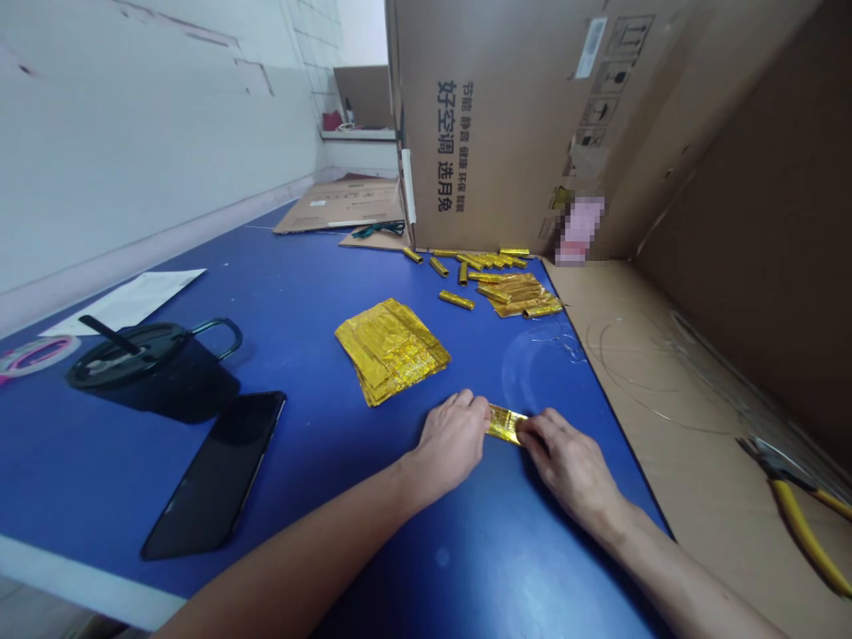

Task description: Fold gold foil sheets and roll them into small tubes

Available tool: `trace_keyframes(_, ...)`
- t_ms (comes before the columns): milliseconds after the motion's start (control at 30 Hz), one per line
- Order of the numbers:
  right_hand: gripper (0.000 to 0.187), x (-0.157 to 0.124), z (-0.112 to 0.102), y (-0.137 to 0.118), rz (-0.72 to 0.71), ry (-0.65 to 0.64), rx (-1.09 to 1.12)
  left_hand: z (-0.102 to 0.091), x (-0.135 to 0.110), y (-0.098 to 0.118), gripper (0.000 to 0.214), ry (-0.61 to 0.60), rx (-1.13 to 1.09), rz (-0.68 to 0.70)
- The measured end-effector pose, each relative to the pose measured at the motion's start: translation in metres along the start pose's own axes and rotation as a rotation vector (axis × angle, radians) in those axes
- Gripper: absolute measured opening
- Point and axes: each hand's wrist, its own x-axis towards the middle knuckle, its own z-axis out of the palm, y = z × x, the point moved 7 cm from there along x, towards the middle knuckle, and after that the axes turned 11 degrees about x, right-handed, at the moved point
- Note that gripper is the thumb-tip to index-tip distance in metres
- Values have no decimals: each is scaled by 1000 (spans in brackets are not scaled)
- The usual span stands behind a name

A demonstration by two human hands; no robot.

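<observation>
Between my two hands a narrow folded strip of shiny gold foil (507, 424) lies low over the blue tabletop. The fingers of my left hand (453, 435) close on its left end, and my right hand (565, 457) pinches its right end. Beyond my left hand sits a loose stack of flat gold foil sheets (392, 346). Farther back, several small gold foil rolls (456, 300) are scattered, some resting on another gold foil piece (525, 288). My fingertips hide both ends of the strip.
At left stand a black lidded mug (160, 373) with a straw, a phone (216, 475), a tape roll (40, 355) and white paper (133, 302). A big cardboard box (506, 133) walls off the back. Yellow-handled pliers (799, 515) and thin wire (639, 399) lie on cardboard at right.
</observation>
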Motion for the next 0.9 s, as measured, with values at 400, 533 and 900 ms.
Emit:
trace_keyframes(400,26,-6,2,-12,-43,-41,-158,3,1,0,11,-11,56,-17)
trace_keyframes(533,27,-8,1,-20,-92,-73,-167,2,1,-1,10,-2,76,-8)
trace_keyframes(900,26,-10,5,-29,-117,-128,-262,-6,-2,-1,16,29,175,-3)
